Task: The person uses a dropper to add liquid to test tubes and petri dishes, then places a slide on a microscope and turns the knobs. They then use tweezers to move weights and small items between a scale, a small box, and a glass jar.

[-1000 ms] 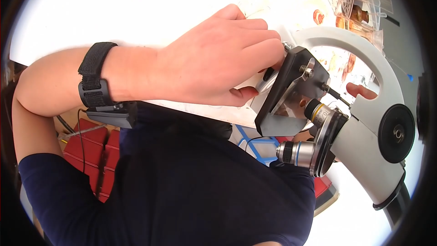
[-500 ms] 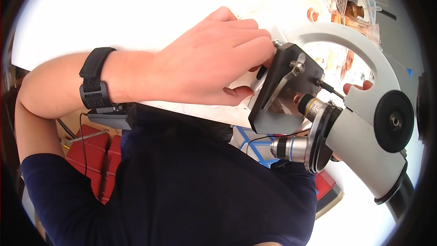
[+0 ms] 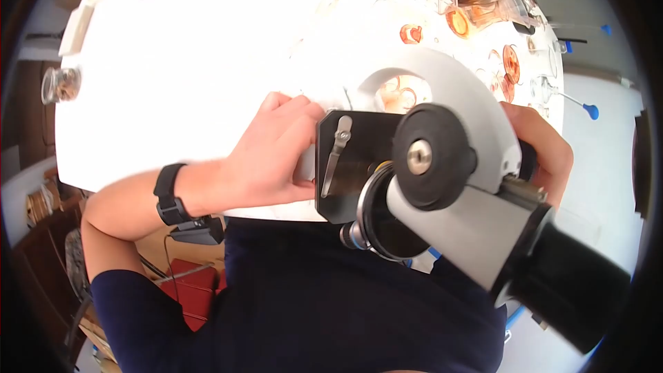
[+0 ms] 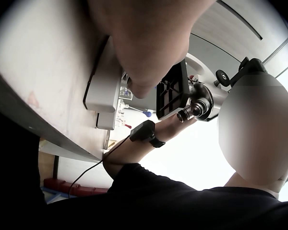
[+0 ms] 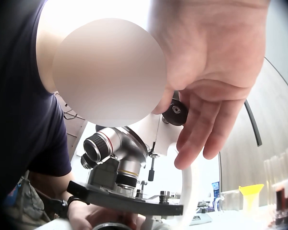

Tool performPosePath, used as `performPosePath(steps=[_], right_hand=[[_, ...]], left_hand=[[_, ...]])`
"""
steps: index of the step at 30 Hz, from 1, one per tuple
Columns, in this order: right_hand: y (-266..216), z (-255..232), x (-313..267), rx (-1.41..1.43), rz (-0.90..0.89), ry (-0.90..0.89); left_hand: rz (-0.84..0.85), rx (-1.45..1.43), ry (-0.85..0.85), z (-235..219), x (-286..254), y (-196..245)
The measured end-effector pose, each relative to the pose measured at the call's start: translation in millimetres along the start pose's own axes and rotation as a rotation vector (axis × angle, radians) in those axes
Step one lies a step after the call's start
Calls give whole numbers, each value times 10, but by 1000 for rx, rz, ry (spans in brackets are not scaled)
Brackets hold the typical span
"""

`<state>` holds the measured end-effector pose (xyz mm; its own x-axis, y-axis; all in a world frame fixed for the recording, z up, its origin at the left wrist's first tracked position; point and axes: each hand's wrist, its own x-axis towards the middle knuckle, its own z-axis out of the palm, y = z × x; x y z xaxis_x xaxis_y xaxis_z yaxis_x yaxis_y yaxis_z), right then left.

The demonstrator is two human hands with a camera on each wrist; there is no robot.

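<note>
Head view: your left hand (image 3: pixel 280 155) is bent at the knuckles beside the left edge of the microscope's black stage (image 3: pixel 366 138), its fingertips hidden; whether they hold anything, you cannot tell from here. The microscope (image 3: pixel 456 231) stands on the white table (image 3: pixel 186 62), right of that hand, its black eyepiece tube (image 3: pixel 566 283) slanting to the near right.

Left wrist view shows the pale base (image 4: pixel 103 91) resting on the tabletop. In the right wrist view, your left hand sits beneath the stage, close to a round dark-rimmed part (image 5: pixel 111 225).

Your right hand (image 3: pixel 542 141) works at the microscope's right side, thumb and fingers closed about a black focus knob (image 5: pixel 175 113), the other fingers extended loosely past it. A second black knob (image 3: pixel 435 155) faces left.

Across the table, an amber-stained dish (image 3: pixel 457 22) lies at far right, a blue-bulbed dropper (image 3: pixel 590 111) nearer at right, and a glass jar (image 3: pixel 62 85) at far left.
</note>
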<state>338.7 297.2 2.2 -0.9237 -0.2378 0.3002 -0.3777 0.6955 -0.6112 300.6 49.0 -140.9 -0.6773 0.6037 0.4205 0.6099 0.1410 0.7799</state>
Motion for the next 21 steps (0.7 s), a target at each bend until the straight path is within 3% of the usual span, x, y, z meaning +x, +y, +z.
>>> performPosePath(steps=[1, 3, 5, 14, 21], right_hand=[[19, -21, 23, 2, -15, -16], [52, -59, 72, 10, -47, -54], [79, -91, 123, 20, -79, -102], [160, -162, 297, 121, -206, -355], [129, -193, 362, 166, -127, -419]], left_hand=[[-292, -308, -67, 28, -58, 8], [9, 210, -175, -62, 17, 6], [-52, 118, -130, -73, 39, 62], [-16, 26, -11, 4, 12, 38], [-26, 93, -140, -35, 36, -23]])
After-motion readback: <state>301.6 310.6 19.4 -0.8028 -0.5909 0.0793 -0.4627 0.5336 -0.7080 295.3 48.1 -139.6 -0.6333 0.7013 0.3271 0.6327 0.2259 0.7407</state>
